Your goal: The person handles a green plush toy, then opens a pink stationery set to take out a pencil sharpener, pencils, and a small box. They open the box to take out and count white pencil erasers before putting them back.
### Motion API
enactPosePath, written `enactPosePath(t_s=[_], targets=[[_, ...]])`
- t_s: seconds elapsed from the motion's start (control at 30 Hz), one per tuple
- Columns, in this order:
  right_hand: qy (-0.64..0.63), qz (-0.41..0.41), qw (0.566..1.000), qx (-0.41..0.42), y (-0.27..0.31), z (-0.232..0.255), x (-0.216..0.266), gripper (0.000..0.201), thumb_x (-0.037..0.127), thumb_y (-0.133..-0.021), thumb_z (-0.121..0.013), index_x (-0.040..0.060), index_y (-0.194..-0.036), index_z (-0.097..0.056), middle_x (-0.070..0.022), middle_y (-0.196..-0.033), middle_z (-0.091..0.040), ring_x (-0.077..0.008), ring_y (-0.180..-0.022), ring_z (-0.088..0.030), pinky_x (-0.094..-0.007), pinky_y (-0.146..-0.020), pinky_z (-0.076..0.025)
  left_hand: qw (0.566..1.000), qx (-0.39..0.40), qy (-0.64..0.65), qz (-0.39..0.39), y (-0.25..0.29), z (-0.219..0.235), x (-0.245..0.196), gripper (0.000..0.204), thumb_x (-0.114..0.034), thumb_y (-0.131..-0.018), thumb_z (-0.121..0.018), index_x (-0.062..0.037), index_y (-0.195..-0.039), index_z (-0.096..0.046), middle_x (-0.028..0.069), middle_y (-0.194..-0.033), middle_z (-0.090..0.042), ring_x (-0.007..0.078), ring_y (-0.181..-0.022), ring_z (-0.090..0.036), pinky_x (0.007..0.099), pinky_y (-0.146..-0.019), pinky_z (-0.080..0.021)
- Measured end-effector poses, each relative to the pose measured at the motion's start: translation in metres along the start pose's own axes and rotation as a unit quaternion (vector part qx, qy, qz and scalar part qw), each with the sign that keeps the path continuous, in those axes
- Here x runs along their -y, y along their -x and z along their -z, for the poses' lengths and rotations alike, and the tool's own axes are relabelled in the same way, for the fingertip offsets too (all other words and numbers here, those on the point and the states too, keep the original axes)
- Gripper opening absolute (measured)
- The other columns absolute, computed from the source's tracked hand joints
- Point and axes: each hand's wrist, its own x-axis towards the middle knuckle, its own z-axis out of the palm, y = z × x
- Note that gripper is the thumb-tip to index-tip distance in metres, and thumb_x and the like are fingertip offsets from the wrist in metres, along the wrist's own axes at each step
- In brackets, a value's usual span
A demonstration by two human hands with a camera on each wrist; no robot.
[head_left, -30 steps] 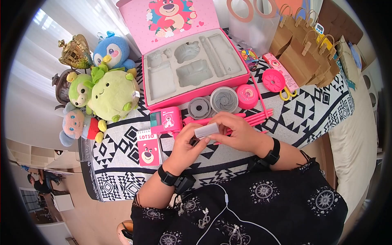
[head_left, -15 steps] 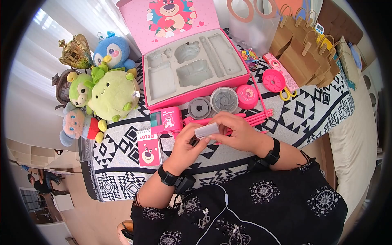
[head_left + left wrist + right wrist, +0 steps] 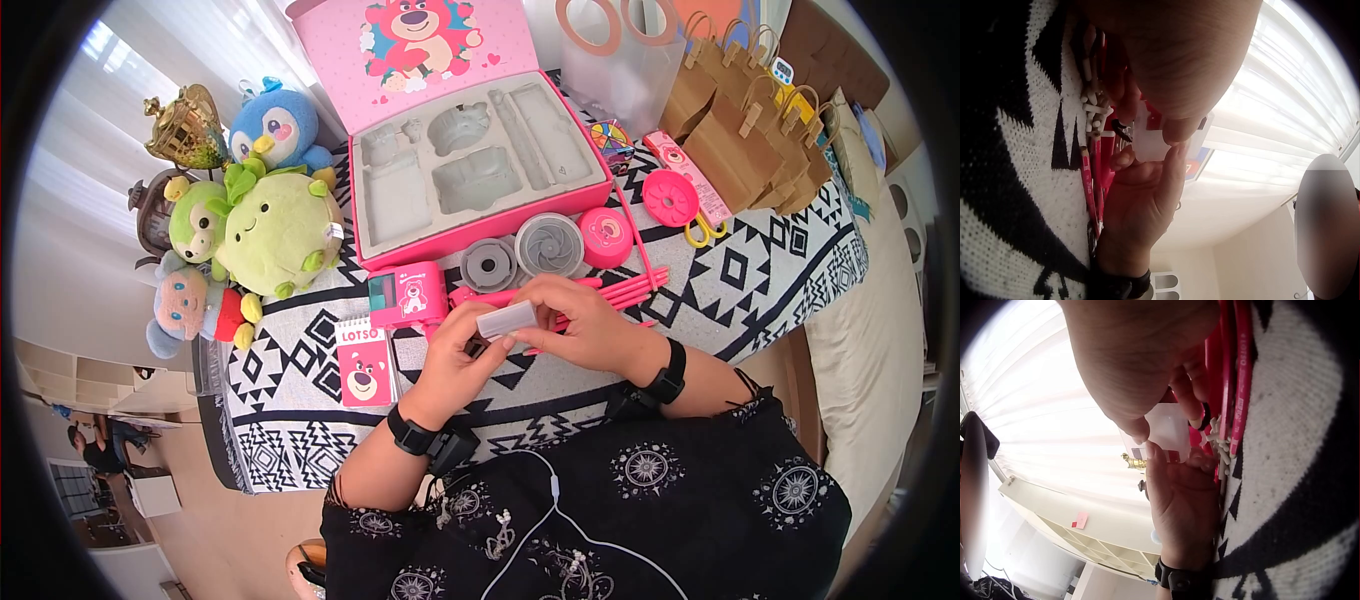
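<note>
A small whitish translucent block is pinched between both hands above the patterned cloth. My left hand grips its left side, with the thumb along the lower edge. My right hand holds the right side between thumb and fingers, and the two thumbs meet at the near edge. The left wrist view shows the block with fingertips on both sides; so does the right wrist view, where the block looks frosted. Pink pencils lie beyond the right hand, partly hidden by it.
An open pink box with a grey moulded tray stands behind. Around it are grey round parts, a pink dispenser, a notepad, a pink disc and scissors. Plush toys sit left, paper bags right.
</note>
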Motion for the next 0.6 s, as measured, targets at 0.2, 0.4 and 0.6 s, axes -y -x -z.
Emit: enactPosePath(t_s=[0.2,0.4,0.6], targets=[[-0.009,-0.006,1.0,0.004,0.0004,-0.0002,-0.0008,0.027,0.014,-0.087,-0.073,-0.0007,-0.104,-0.057,-0.0081,-0.093,-0.056,-0.0117,-0.064,-0.065,-0.0248,-0.055,-0.048,1.0,0.0,-0.007,-0.001,-0.0001,0.0004,0.0003,0.024,-0.007,-0.087,-0.071,0.0021,-0.108,-0.062,0.0059,-0.104,-0.058,0.0098,-0.084,-0.057,0.0226,-0.068,-0.047],[0.0,-0.004,1.0,0.005,0.0007,0.0004,-0.0005,0.027,0.014,-0.087,-0.073,-0.0005,-0.104,-0.057,-0.0081,-0.093,-0.055,-0.0119,-0.063,-0.065,-0.0248,-0.055,-0.048,1.0,0.0,-0.006,-0.001,0.0,0.0003,0.0005,0.024,-0.007,-0.087,-0.071,0.0021,-0.108,-0.062,0.006,-0.104,-0.058,0.0101,-0.084,-0.057,0.0228,-0.069,-0.047],[0.005,-0.003,1.0,0.002,0.0009,0.0003,-0.0015,0.029,0.014,-0.086,-0.074,-0.0009,-0.105,-0.058,-0.0078,-0.091,-0.056,-0.0121,-0.062,-0.064,-0.0252,-0.054,-0.048,0.999,0.026,-0.013,0.028,0.0009,0.0036,-0.0031,0.027,-0.003,-0.089,-0.068,0.0034,-0.114,-0.059,0.0055,-0.108,-0.056,0.0125,-0.098,-0.059,0.0252,-0.081,-0.049]])
